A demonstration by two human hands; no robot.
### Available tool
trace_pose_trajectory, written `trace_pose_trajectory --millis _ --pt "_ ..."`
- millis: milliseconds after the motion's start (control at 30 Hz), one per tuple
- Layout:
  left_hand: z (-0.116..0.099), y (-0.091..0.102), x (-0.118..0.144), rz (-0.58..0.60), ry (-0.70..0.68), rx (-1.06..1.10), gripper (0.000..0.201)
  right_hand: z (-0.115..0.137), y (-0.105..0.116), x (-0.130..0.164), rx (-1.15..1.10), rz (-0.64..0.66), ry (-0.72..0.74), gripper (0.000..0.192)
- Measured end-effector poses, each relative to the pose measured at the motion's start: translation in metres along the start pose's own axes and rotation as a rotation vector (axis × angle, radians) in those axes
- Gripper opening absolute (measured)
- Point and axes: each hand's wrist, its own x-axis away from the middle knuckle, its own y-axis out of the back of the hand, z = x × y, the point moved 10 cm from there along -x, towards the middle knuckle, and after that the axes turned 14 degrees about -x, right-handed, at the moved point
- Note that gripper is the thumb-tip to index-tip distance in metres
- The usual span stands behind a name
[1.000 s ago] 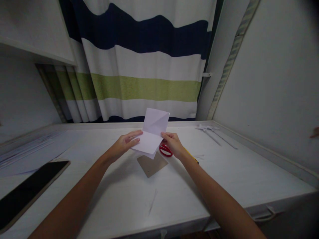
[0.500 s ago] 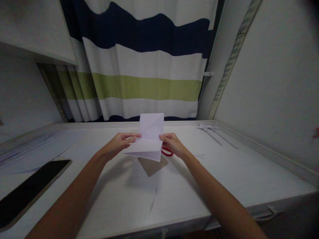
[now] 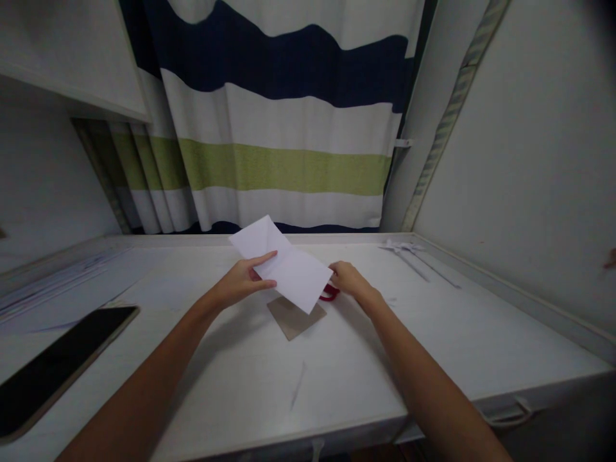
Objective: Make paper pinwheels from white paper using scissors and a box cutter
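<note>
A creased sheet of white paper (image 3: 301,273), opened out and tilted, is held in my left hand (image 3: 243,279), thumb in front and fingers along its left side. My right hand (image 3: 351,279) is closed at the right corner of the sheet, on the red-handled scissors (image 3: 330,294). Only part of a red loop shows; the blades are hidden behind the paper. Below the sheet, a square of brown card (image 3: 291,324) lies on the white table (image 3: 240,398), its far part covered from view.
At the left lie a phone (image 3: 62,366) and a stack of paper sheets (image 3: 58,285). Thin white paper strips (image 3: 409,256) rest at the back right. A striped curtain (image 3: 283,128) hangs behind the table, with a wall (image 3: 539,160) on the right.
The folded paper has opened out and turned, now in my left hand alone. My right hand has left the paper's edge and closed on the scissors, whose red handle has shifted slightly right.
</note>
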Motion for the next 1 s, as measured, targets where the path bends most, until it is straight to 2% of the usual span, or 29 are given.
trace_pose_trajectory --millis 133,300,467,567,600,667,767,867,1000 --pt "0.009 0.013 -0.001 -0.164 0.073 -0.075 0.076 -0.015 -0.013 0.007 0.119 0.030 -0.076 0.005" --pt "0.003 0.031 0.006 -0.382 0.065 -0.255 0.074 -0.017 -0.022 0.010 0.128 0.028 -0.155 0.007" --pt "-0.002 0.044 0.017 -0.615 0.046 -0.318 0.074 -0.019 -0.007 0.007 -0.030 0.006 -0.242 0.011" --pt "-0.006 0.049 0.024 -0.733 0.022 -0.351 0.073 -0.004 -0.001 0.005 -0.207 0.011 -0.217 0.022" --pt "-0.008 0.049 0.026 -0.757 0.014 -0.356 0.073 0.004 -0.002 0.004 -0.293 0.026 -0.188 0.023" --pt "-0.011 0.049 0.028 -0.784 -0.001 -0.357 0.073 0.023 -0.009 0.004 -0.641 0.089 -0.112 0.023" --pt "-0.014 0.048 0.031 -0.797 -0.006 -0.355 0.073 0.043 -0.025 0.009 -1.121 0.254 -0.084 0.023" --pt "-0.016 0.047 0.032 -0.790 -0.009 -0.345 0.073 0.045 -0.033 0.013 -1.224 0.316 -0.119 0.024" --pt "-0.014 0.044 0.030 -0.780 -0.006 -0.331 0.074 0.043 -0.028 0.012 -1.221 0.191 -0.097 0.028"
